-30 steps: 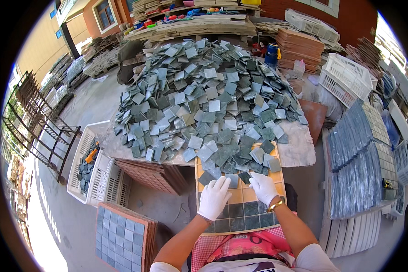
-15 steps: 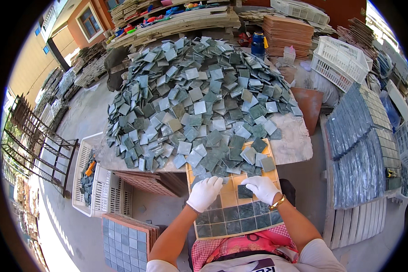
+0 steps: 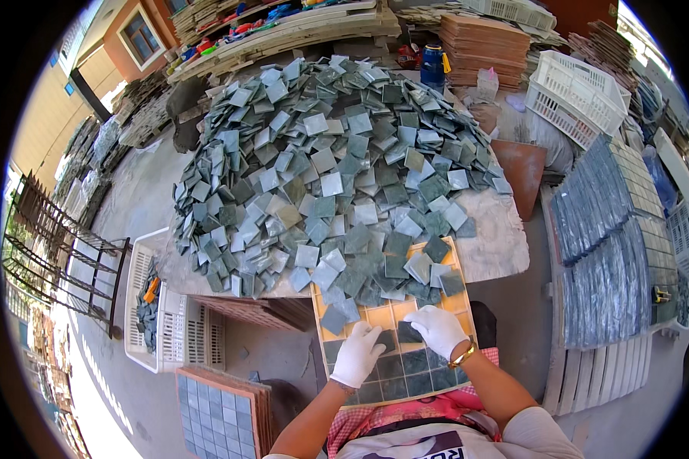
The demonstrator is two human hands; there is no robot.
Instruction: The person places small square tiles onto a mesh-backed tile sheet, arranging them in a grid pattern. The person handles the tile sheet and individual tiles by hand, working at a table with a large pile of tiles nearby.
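In front of me a yellow gridded tray (image 3: 458, 305) leans against the table edge, its near rows filled with dark green square stone tiles (image 3: 393, 367). My left hand (image 3: 357, 354), in a white glove, is low over the tray's left part. Its fingers are closed at the edge of a green tile (image 3: 387, 340), partly covered by the glove. My right hand (image 3: 439, 330), also gloved, pinches another dark tile (image 3: 409, 332) over the grid to the right. Loose tiles (image 3: 351, 278) cover the tray's far end.
A large heap of tiles (image 3: 321, 161) covers the table (image 3: 505, 249). At left stand a white crate (image 3: 172, 336) with tile pieces and a stack of tiled boards (image 3: 218, 413). Wrapped tile stacks (image 3: 601, 283) stand at right, with white crates (image 3: 578, 96) behind.
My left hand has come nearer and lower, from the loose tiles to the tray's grid. My right hand has moved slightly nearer. More dark tiles show in the row beyond the filled ones.
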